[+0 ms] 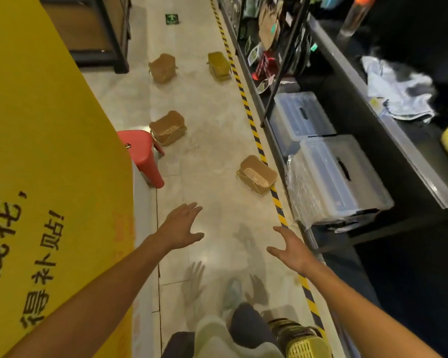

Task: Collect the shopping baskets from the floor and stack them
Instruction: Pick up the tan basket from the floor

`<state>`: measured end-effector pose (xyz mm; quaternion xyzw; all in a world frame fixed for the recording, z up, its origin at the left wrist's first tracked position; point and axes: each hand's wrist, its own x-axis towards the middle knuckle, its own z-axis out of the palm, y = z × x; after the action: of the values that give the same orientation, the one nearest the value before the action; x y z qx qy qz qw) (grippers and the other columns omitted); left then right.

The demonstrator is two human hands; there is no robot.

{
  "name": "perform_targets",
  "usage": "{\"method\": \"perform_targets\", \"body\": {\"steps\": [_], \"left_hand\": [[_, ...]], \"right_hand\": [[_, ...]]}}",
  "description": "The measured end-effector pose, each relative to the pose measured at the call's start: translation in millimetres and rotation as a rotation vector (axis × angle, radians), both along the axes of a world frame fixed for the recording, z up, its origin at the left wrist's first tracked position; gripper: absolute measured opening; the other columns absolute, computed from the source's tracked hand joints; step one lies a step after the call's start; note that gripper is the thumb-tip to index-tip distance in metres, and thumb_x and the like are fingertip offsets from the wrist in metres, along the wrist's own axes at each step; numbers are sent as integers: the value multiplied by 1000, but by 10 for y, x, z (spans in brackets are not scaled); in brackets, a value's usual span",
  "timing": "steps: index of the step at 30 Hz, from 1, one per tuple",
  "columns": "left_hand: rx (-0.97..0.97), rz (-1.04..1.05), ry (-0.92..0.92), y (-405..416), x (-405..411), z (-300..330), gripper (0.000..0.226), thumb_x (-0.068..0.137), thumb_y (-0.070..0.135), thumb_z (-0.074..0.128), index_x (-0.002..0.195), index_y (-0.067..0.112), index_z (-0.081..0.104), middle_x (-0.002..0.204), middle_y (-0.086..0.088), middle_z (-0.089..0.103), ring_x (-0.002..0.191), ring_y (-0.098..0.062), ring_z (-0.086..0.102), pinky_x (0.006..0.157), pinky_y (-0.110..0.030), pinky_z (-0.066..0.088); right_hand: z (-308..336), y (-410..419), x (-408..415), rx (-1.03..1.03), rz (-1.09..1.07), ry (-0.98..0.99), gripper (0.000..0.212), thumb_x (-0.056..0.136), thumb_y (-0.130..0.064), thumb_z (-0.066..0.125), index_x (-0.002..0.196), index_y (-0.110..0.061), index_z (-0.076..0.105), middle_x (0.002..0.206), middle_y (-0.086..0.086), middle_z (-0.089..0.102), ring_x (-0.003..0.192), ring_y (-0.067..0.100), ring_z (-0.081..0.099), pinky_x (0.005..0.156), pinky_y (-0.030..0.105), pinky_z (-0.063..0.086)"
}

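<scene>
Several small shopping baskets lie overturned along the aisle floor. The nearest brown basket [257, 174] rests by the striped floor tape. A second brown basket [168, 127] sits next to a red stool, a third brown basket [163, 67] lies farther off, and a yellow-green basket [219, 66] is at the far right. Another yellow-green basket [300, 339] sits beside my leg at the bottom edge. My left hand [181, 228] and my right hand [291, 248] reach forward over the floor, fingers spread, holding nothing, well short of the nearest basket.
A yellow counter [36, 151] with printed characters fills the left side. A red stool [144, 157] stands against it. Black shelving [347, 81] lines the right, with clear lidded storage bins [339, 182] on its lowest level. Yellow-black tape [254, 130] runs along the shelf base.
</scene>
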<state>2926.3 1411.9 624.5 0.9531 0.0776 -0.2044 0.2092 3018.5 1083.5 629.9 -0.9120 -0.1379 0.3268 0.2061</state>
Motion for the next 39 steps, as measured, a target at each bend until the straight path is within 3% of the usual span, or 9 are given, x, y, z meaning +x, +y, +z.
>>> {"method": "perform_targets", "body": {"steps": [6, 14, 19, 22, 24, 27, 32, 39], "left_hand": [[44, -88, 63, 268, 986, -266, 86, 93, 54, 60, 160, 21, 18, 168, -3, 11, 154, -24, 12, 125, -38, 13], [76, -134, 186, 690, 2782, -483, 88, 93, 52, 61, 161, 17, 15, 168, -6, 13, 154, -23, 14, 125, -35, 14], [12, -180, 203, 766, 3756, -657, 90, 92, 50, 63, 161, 17, 15, 168, -6, 13, 153, -22, 15, 123, -32, 14], [1, -220, 237, 833, 4310, -828, 91, 92, 50, 63, 161, 17, 15, 168, -6, 13, 153, -22, 15, 124, -34, 15], [-16, -245, 250, 904, 4676, -1015, 91, 91, 50, 64, 161, 17, 15, 168, -6, 14, 153, -23, 16, 124, -34, 16], [-17, -298, 288, 991, 5240, -1358, 91, 91, 49, 64, 160, 17, 15, 167, -7, 15, 153, -23, 17, 123, -32, 17], [-34, -330, 341, 1088, 6078, -1923, 93, 89, 48, 68, 160, 17, 17, 167, -6, 17, 152, -24, 19, 122, -32, 20], [-52, -361, 379, 1024, 6893, -2799, 96, 85, 38, 75, 160, 15, 19, 165, -7, 22, 151, -25, 21, 122, -37, 24]], "right_hand": [[-414, 291, 916, 37, -70, 81, 74, 92, -39, 67, 153, -18, 31, 160, 4, 29, 146, 21, 29, 116, 31, 26], [-804, 509, 2425, 79, -352, 231, 86, 88, -37, 73, 156, -19, 23, 162, 4, 26, 146, 22, 29, 116, 34, 28], [-906, 528, 3063, 60, -392, 248, 89, 89, -34, 73, 158, -20, 19, 163, 3, 24, 149, 24, 25, 118, 44, 28], [-1054, 583, 3405, 36, -471, 296, 86, 88, -33, 73, 156, -17, 23, 162, 4, 27, 146, 24, 31, 115, 37, 33], [-1179, 632, 3623, 15, -528, 325, 86, 89, -37, 73, 157, -19, 22, 162, 4, 26, 145, 23, 32, 111, 33, 35], [-1420, 684, 3962, -52, -580, 351, 89, 88, -43, 72, 157, -21, 22, 161, 3, 27, 146, 24, 32, 115, 44, 32], [-1810, 785, 4516, -56, -744, 328, 84, 81, -37, 81, 150, -20, 37, 150, 4, 46, 135, 26, 45, 103, 36, 39], [-2668, 770, 5136, -72, -749, 405, 95, 83, -39, 79, 157, -19, 22, 160, 1, 31, 145, 21, 33, 112, 36, 33]]}}
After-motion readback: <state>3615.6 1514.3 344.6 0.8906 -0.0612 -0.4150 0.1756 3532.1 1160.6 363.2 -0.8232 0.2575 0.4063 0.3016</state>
